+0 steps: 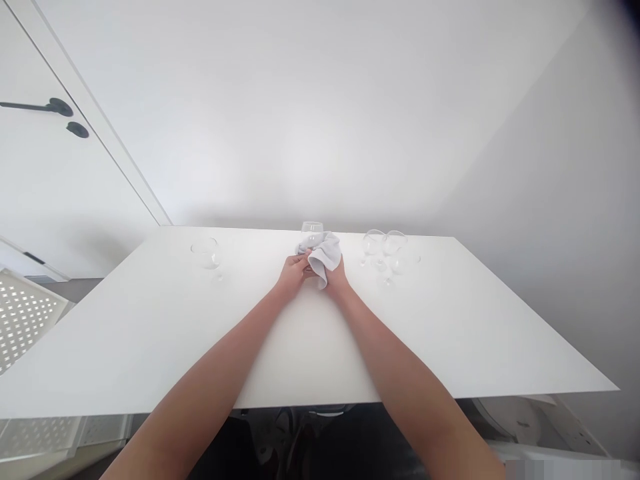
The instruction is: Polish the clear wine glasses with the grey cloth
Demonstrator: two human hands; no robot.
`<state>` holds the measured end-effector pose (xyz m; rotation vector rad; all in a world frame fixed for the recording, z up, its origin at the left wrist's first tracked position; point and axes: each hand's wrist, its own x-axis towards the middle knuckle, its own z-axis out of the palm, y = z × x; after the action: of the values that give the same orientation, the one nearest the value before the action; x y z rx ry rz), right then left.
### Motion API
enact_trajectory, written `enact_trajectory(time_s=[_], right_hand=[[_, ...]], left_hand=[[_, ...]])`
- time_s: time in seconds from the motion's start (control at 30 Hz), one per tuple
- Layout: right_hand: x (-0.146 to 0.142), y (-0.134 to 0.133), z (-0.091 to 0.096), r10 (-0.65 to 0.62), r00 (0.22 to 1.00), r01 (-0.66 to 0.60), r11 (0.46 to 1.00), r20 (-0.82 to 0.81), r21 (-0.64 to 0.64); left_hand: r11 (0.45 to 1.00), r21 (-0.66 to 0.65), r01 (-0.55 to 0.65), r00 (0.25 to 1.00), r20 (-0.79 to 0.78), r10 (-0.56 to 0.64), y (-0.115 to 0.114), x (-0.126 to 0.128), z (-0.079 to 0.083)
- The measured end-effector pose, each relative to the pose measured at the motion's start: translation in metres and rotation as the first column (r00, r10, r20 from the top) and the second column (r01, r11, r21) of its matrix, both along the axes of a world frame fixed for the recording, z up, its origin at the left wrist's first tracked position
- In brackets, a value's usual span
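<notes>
A clear wine glass [312, 228] stands out above my hands near the middle of the white table [310, 360], its rim facing up. My left hand [293, 272] is closed around the lower part of this glass, where the stem is mostly hidden. A pale grey-white cloth [326, 252] covers part of the bowl, bunched and with a corner hanging down. My right hand [338, 275] is closed on the cloth and presses it against the glass; most of its fingers are behind the fabric.
One clear stemmed glass [206, 255] stands on the left of the table. Several more stemmed glasses [395, 244] stand close together on the right. A plain wall [310, 120] rises behind the table. At the left are a door handle [55, 107] and a perforated white basket [25, 313].
</notes>
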<state>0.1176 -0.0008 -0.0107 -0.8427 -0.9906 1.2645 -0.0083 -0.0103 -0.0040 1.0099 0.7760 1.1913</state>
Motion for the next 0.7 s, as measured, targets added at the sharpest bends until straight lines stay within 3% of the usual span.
enact_trajectory(time_s=[0.1,0.2,0.27,0.33,0.4,0.47,0.57,0.7], right_hand=[[0.004,0.002,-0.002,0.059,0.998,-0.06,0.998,-0.027,-0.032],[0.003,0.006,-0.001,0.075,0.996,-0.077,0.997,-0.054,-0.026],[0.003,0.01,0.001,0.055,0.996,-0.055,0.998,-0.068,-0.003],[0.005,0.013,0.002,0.053,0.996,-0.053,0.999,-0.067,0.003],[0.008,0.014,0.002,0.105,0.993,-0.106,0.994,-0.046,-0.018],[0.01,0.012,0.002,0.199,0.98,-0.199,0.978,-0.015,-0.054],[0.01,0.005,0.001,0.323,0.946,-0.32,0.943,0.026,-0.089],[0.007,0.003,0.0,0.35,0.93,-0.345,0.937,0.111,-0.056]], left_hand=[[0.993,-0.07,0.096,0.993,0.069,-0.091,0.001,-0.001,-0.001],[0.996,-0.081,0.041,0.999,0.033,-0.039,0.003,0.0,-0.006],[0.995,-0.031,-0.093,0.995,-0.048,0.092,0.004,0.0,-0.009],[0.96,0.036,-0.278,0.954,-0.111,0.28,0.007,-0.001,-0.01],[0.912,0.074,-0.404,0.911,-0.056,0.409,0.01,-0.003,-0.009],[0.935,0.072,-0.347,0.937,0.079,0.341,0.01,-0.005,-0.006],[0.986,0.082,-0.143,0.982,0.137,0.131,0.007,-0.008,0.001],[0.976,0.159,-0.148,0.972,0.208,0.114,0.002,-0.006,0.006]])
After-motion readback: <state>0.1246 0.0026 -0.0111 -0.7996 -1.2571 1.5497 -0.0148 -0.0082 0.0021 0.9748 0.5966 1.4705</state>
